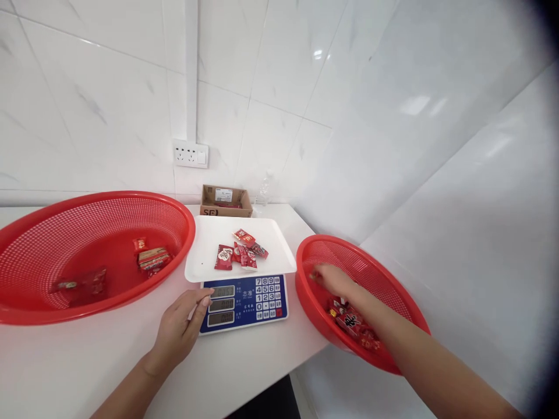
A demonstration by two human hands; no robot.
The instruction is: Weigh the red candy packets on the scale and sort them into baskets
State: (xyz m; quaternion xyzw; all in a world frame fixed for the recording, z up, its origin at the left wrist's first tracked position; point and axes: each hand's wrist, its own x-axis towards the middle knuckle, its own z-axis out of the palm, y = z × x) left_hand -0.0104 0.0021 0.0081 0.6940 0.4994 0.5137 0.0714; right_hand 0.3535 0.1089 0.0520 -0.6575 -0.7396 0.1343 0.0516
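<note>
My left hand [181, 320] is at the left edge of a digital scale [257, 302], thumb and forefinger brought together beside its display, with nothing visible between them. On the scale's white tray [201, 250] lie several small red wrapped packets [224, 256], bunched near the middle. My right hand [334, 279] reaches into the red basket [393, 276] on the right. Its fingers are curled near the basket's inner left wall, and whatever they hold is hidden. Below that hand, a pile of red packets [351, 321] covers part of the basket floor, partly behind my forearm.
A larger red basket [105, 201] on the left contains a few packets and a stack of brownish pieces [154, 258]. Behind the tray stand an open cardboard box [207, 201] and a clear bottle [264, 189]. A wall socket [191, 153] is above the white table [100, 355].
</note>
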